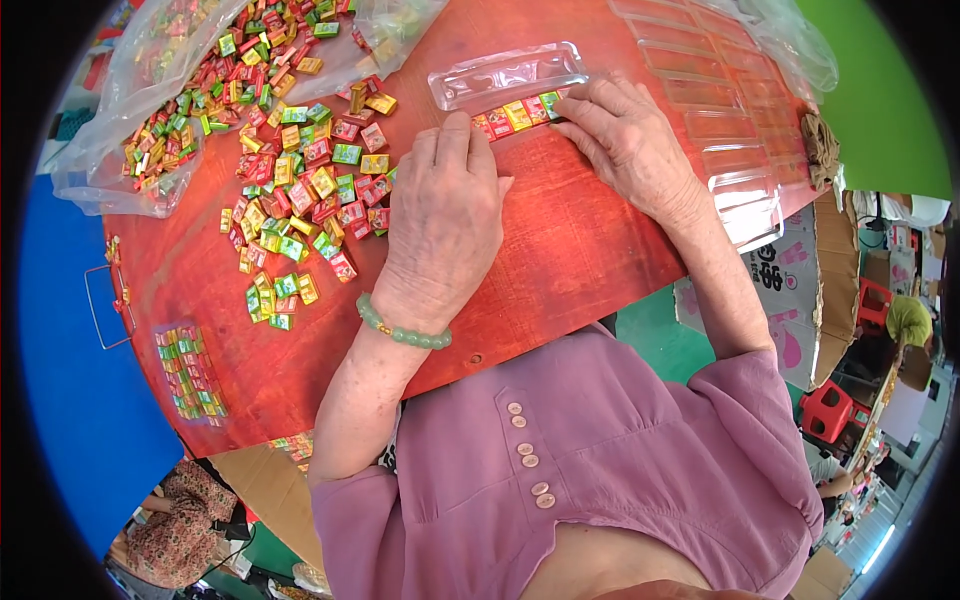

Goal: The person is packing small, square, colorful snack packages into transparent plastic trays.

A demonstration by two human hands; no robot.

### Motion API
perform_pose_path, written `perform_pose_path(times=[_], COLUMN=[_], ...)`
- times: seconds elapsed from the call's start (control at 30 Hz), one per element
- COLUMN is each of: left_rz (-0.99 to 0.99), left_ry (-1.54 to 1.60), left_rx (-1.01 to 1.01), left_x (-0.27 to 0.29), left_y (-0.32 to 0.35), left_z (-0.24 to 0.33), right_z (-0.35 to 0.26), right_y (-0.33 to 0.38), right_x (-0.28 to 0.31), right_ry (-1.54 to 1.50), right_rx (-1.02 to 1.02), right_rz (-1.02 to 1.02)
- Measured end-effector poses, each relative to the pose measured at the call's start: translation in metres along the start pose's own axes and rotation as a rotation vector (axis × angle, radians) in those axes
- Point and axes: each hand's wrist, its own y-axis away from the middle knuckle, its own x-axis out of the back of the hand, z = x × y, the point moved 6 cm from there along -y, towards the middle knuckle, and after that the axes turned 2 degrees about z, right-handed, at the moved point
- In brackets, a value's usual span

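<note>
A short row of small candy-sized boxes (515, 115) in red, yellow and green lies on the red table between my hands. My right hand (632, 145) has its thumb and fingers closed around the green right end of the row. At the row's left end is my left hand (445, 215), with a green bead bracelet (400, 330) on its wrist. Its fingers are bent together and hide what is under their tips. Just beyond the row sits a clear plastic tray (508, 75). A loose pile of the same boxes (320, 180) spreads left of my left hand.
A clear plastic bag (170, 60) spills more boxes at the far left. Several clear trays (745, 190) lie along the table's right side. A wrapped block of boxes (190, 375) rests at the near left corner. A cardboard carton (790, 290) stands off the right edge.
</note>
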Motion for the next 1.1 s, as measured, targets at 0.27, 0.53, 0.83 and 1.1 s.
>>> perform_pose_path(times=[0.27,0.53,0.83,1.1], left_rz=[-0.054,-0.081,-0.077,-0.048], left_ry=[0.051,0.135,0.05,0.023], left_rx=[0.005,0.049,0.014,0.009], left_x=[-0.001,0.015,0.005,0.0], left_y=[0.016,0.033,0.034,0.035], left_z=[0.001,-0.005,-0.005,-0.006], right_z=[-0.016,-0.026,-0.037,-0.036], right_y=[0.012,0.03,0.031,0.034], right_x=[0.001,0.005,-0.005,-0.015], right_ry=[0.105,0.091,0.121,0.128], right_rx=[-0.015,-0.108,-0.114,-0.123], right_rz=[-0.018,-0.043,-0.109,-0.157])
